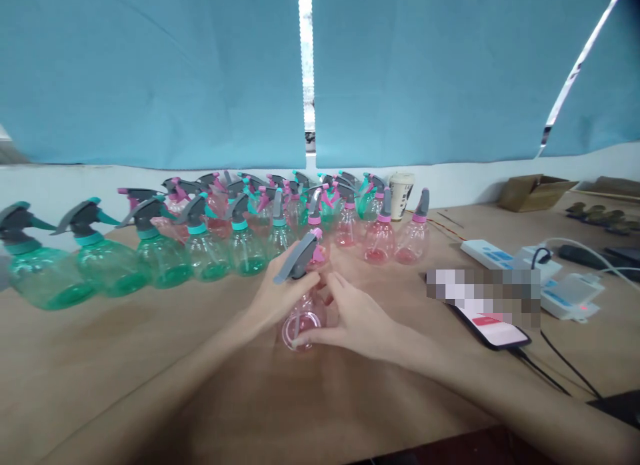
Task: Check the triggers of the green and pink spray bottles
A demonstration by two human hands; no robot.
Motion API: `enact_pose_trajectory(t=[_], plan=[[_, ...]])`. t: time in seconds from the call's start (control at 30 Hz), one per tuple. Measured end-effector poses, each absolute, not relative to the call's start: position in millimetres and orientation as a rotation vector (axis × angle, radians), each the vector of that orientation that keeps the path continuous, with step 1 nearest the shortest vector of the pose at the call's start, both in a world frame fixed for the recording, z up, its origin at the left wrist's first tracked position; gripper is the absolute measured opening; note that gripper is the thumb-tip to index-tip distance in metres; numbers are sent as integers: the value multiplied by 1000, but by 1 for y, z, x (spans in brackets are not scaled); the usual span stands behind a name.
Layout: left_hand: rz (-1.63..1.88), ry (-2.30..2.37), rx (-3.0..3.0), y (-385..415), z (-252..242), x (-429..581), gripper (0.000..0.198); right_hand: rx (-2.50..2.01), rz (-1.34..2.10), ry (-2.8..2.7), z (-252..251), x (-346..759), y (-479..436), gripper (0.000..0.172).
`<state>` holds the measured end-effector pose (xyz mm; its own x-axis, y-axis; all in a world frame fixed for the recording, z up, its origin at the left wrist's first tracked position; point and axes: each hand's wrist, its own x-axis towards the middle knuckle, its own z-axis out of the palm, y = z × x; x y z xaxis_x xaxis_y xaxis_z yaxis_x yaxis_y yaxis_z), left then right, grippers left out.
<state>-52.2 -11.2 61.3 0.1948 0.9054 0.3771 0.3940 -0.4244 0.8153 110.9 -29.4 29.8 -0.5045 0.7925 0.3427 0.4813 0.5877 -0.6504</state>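
Note:
A clear pink spray bottle (303,323) is tilted in front of me, its round base facing me and its grey and pink trigger head pointing up and away. My left hand (280,288) is closed around the neck, just below the trigger head. Wrapped about the bottle's body is my right hand (357,318), with its thumb along the base. My fingers hide the collar and part of the body. Just beyond my hands, several pink spray bottles (379,241) and a row of green spray bottles (165,258) stand upright on the table (200,358).
More spray bottles crowd the back, near a paper cup (401,197). On the right lie a phone (505,333) with a cable and a white power strip (487,257) with plugs. A cardboard box (533,193) sits farther back. Blue curtains (200,71) hang behind.

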Motion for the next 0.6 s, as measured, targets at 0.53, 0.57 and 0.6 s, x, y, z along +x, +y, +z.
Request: enact_pose_trajectory(t=[0.53,0.57,0.6], plan=[[1028,1177,1936,-9,63,-63,34,-1036,1118,-2043,-16,160,22,36],[1012,1151,1927,-9,64,-63,38,-1046,1075,-2057,-17,161,24,37],[1012,1136,1925,-9,66,-64,41,-1054,1026,-2074,-18,161,25,38]])
